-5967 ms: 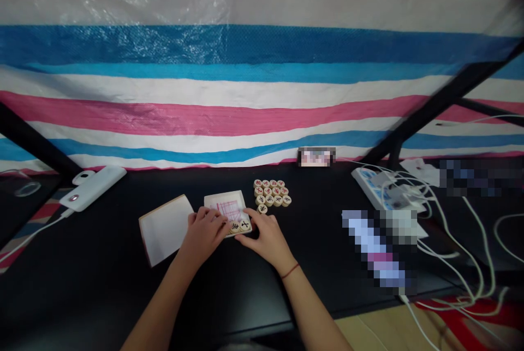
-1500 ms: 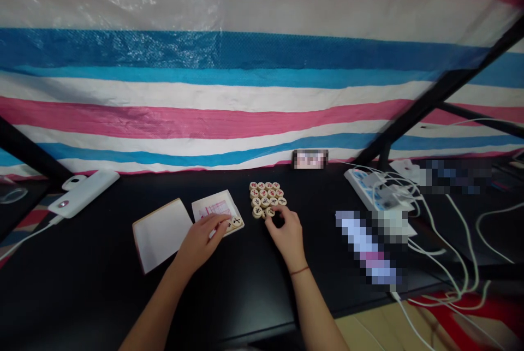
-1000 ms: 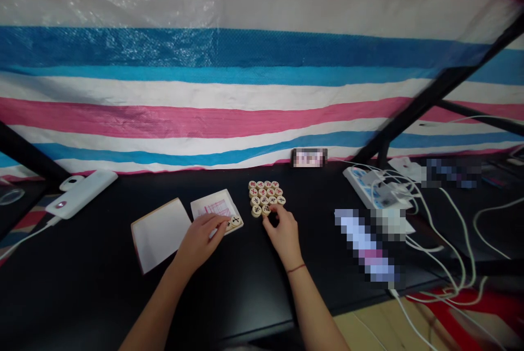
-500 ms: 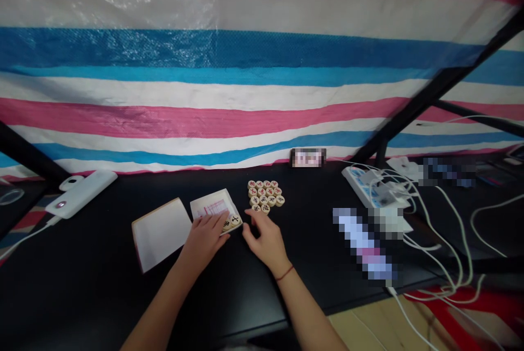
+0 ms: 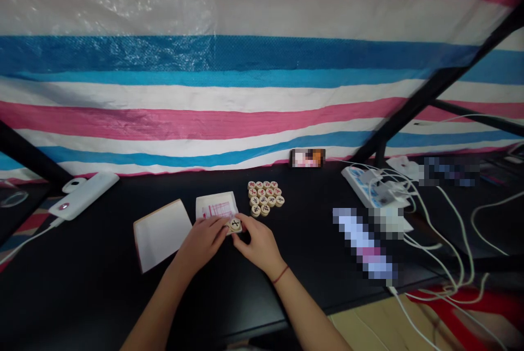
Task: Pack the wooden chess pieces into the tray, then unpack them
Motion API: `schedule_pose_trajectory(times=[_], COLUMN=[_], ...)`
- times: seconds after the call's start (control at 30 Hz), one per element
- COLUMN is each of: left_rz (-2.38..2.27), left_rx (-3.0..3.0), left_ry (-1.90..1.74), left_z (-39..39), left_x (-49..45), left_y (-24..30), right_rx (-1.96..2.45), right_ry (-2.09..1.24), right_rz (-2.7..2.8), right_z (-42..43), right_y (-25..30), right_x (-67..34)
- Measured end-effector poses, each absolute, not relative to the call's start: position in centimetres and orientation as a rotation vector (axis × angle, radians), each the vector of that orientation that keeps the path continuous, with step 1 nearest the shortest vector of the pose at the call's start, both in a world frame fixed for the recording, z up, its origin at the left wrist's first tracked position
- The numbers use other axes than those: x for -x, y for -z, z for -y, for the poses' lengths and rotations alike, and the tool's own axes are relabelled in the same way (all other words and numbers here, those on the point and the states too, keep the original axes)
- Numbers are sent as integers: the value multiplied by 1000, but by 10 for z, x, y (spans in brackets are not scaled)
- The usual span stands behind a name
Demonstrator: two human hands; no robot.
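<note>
A small shallow white box point(image 5: 216, 207) with a red grid sheet inside lies on the black table point(image 5: 102, 285). My left hand point(image 5: 202, 242) rests on the box's near edge, fingers curled on it. My right hand point(image 5: 257, 243) comes in from the right, its fingers pinching a round wooden chess piece point(image 5: 235, 224) at the box's near right corner. A cluster of several wooden chess pieces point(image 5: 265, 197) with red and black characters sits just right of the box. The box's white lid point(image 5: 162, 233) lies to the left.
A white power bank point(image 5: 84, 195) with a cable lies at the far left. A white power strip point(image 5: 370, 186) with tangled cables lies at the right. A striped tarp point(image 5: 245, 67) hangs behind the table, with black frame bars at both sides.
My right hand went to the cluster of pieces, took one, and came back left to the box's corner. My left hand stayed on the box.
</note>
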State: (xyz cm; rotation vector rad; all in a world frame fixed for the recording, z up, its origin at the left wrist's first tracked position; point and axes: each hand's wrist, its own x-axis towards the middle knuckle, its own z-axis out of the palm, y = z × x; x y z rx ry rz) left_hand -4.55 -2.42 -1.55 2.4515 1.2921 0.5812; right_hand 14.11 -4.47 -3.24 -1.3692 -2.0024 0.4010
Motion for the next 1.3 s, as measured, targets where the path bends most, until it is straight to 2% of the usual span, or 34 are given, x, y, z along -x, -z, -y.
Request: schedule_pose_trajectory(times=[0.13, 0.3, 0.73, 0.97, 1.3], left_rz=[-1228, -1223, -1224, -1427, -1332], left_rx=[-2331, -2135, -2117, -1824, -1682], left_ry=[-718, -973, -1078, -1290, -1388], left_z=[21, 26, 35, 28, 25], left_x=[46, 34, 24, 32, 33], left_y=[18, 11, 15, 18, 27], right_rx=[1355, 1251, 1113, 1453, 1765], right_ry=[-406, -242, -227, 67, -106], right_rz=[1998, 1931, 1850, 1378, 1439], right_z=[45, 46, 45, 34, 36], right_y=[28, 23, 24, 27, 45], right_x=[-141, -139, -144, -179, -208])
